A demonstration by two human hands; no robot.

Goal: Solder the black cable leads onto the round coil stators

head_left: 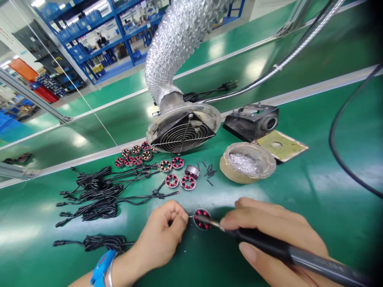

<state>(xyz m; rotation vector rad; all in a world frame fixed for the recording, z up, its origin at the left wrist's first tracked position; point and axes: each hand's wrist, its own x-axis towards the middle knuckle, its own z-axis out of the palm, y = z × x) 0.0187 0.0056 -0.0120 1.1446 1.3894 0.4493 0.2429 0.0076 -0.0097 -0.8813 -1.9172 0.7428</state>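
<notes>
The left hand (164, 232) pinches a thin wire (190, 216), mostly hidden in its closed fingertips. Just right, on the green table (215, 263), sits a metal-rimmed ring (205, 226) with red coils, partly covered by the soldering iron (266, 242) that the right hand (279, 226), cut off below, grips.

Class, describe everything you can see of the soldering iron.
The soldering iron has a slim black handle, a greyer rear section with blurred lettering, and a metallic front end. It slants across the lower right of the picture, gripped pen-like by the right hand, its tip pointing left over the red-wound ring. Whether the tip touches the ring is unclear.
</notes>
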